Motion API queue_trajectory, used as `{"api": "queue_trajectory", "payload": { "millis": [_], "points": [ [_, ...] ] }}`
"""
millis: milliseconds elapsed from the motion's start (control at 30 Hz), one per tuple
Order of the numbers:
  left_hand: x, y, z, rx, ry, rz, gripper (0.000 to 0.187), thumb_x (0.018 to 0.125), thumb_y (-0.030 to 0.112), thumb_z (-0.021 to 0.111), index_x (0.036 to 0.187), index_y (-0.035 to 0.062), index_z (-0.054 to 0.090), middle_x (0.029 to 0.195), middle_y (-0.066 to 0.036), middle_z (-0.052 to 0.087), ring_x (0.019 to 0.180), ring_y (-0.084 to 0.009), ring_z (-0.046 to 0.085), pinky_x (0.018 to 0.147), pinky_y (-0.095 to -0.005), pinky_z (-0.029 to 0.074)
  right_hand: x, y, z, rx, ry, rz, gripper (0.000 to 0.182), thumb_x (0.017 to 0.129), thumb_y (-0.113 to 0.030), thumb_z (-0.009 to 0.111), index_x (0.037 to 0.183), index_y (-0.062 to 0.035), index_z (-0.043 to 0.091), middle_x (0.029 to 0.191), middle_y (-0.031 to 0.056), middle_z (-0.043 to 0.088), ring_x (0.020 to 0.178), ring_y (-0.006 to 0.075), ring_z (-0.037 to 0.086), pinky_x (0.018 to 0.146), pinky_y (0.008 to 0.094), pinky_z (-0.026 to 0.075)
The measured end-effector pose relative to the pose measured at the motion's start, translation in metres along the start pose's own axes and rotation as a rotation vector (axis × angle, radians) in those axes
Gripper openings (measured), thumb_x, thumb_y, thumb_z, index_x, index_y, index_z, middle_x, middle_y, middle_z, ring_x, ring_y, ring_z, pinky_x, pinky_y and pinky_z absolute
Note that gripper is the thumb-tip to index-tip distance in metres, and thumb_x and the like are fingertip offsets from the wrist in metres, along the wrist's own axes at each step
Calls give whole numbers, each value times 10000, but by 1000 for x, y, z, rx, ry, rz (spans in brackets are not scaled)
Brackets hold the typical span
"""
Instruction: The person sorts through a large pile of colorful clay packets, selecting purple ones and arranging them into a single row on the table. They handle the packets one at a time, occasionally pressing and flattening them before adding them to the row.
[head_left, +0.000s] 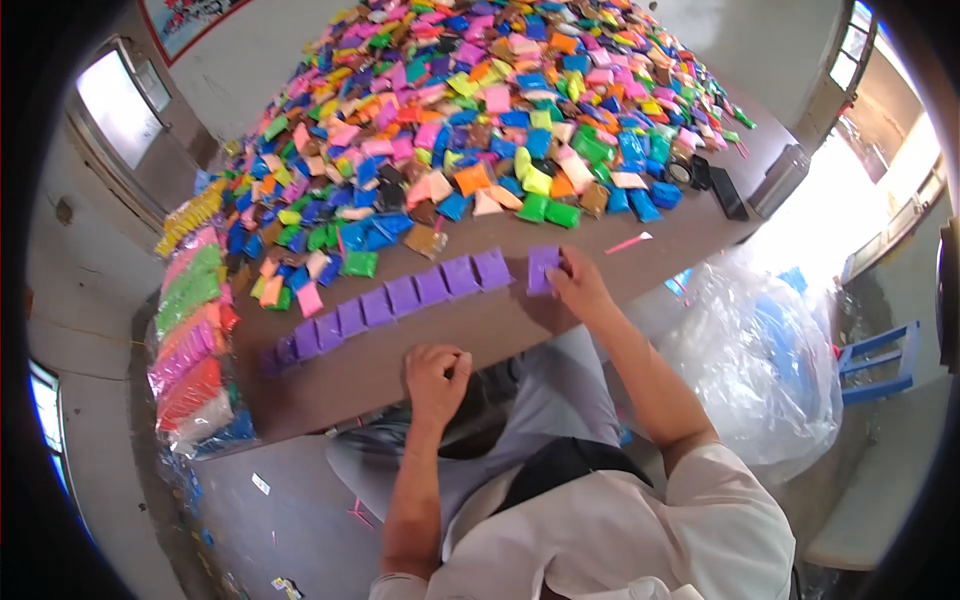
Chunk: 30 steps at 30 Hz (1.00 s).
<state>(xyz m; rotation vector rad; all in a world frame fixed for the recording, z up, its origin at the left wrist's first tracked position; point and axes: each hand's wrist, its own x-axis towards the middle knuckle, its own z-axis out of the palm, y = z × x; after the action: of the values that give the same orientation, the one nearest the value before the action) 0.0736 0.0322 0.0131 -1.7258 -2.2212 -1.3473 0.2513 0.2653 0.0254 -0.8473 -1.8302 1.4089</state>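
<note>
My right hand [578,284] pinches the right edge of a purple packet [543,270] at the right end of a row. Leftward from it runs a line of several purple packets [403,295], overlapping one another along the brown table [480,335]. A small gap parts the held packet from the rest of the row. At the table's near edge rests my left hand [437,378], its fingers curled in; whether anything is inside them is hidden. Behind the row lies a large heap of small packets [497,98] in many colours.
Bundles of sorted packets [190,345] line the table's left end. A pink-handled tool [628,242], a black phone-like object [728,192] and a metal container [780,180] lie at the right. Beyond the table's right edge are a clear plastic bag [755,360] and a blue chair [880,362].
</note>
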Motion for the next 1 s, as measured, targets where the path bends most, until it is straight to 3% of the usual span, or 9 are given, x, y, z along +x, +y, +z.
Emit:
{"api": "queue_trajectory", "payload": {
  "millis": [100,200,300,500,600,700,800,900,1000],
  "points": [
    [2,2,-1,-13,11,13,207,818,161,735,678,63,620,865,-42,693,900,-266,610,916,-415,425,12,-3,-9,95,92,125,360,895,-106,672,1207,25,550,875,82,643,656,107,584,571,272,470],
    [2,3,0,-9,16,18,214,810,136,737,666,60,598,865,-38,690,891,-264,604,904,-412,427,21,0,-7,55,108,152,263,910,-135,696,1105,-15,566,810,28,614,628,85,551,521,243,428],
    [2,2,-1,10,28,33,217,815,125,735,673,50,589,862,-43,684,876,-271,596,869,-407,432,29,-1,-1,27,96,145,292,853,-153,751,1045,6,599,815,77,648,654,120,613,547,294,473],
    [4,4,1,35,30,45,230,806,124,734,663,51,569,868,-45,676,875,-284,589,858,-417,434,46,16,14,-403,164,-105,210,832,-236,735,892,-52,657,776,139,669,748,275,671,658,413,515],
    [2,4,1,44,27,50,227,800,119,733,662,51,566,867,-48,671,870,-290,586,853,-422,436,40,9,17,-539,100,-101,216,828,-253,725,928,-69,671,830,151,665,795,333,661,693,442,516],
    [2,2,3,49,42,58,222,789,116,734,657,55,567,862,-43,668,874,-284,587,858,-423,435,31,8,25,-600,239,-125,188,828,-245,732,922,-88,687,877,136,647,781,337,654,697,447,519],
    [2,2,4,47,43,46,216,775,118,738,647,64,572,859,-30,669,887,-269,593,876,-420,431,23,4,34,-460,344,-181,168,835,-246,734,917,-101,708,918,126,631,815,328,648,721,442,523],
    [1,1,5,60,40,55,208,772,115,734,649,63,574,861,-35,667,884,-274,593,872,-422,433,14,-5,37,-573,287,-324,188,853,-249,732,980,-110,727,919,101,644,862,288,658,743,400,521],
    [1,2,5,78,36,61,205,771,112,730,651,58,574,865,-41,666,882,-278,593,872,-425,434,20,5,37,-580,244,-284,158,835,-247,738,947,-136,731,926,99,641,911,302,643,746,423,527]
  ]
}}
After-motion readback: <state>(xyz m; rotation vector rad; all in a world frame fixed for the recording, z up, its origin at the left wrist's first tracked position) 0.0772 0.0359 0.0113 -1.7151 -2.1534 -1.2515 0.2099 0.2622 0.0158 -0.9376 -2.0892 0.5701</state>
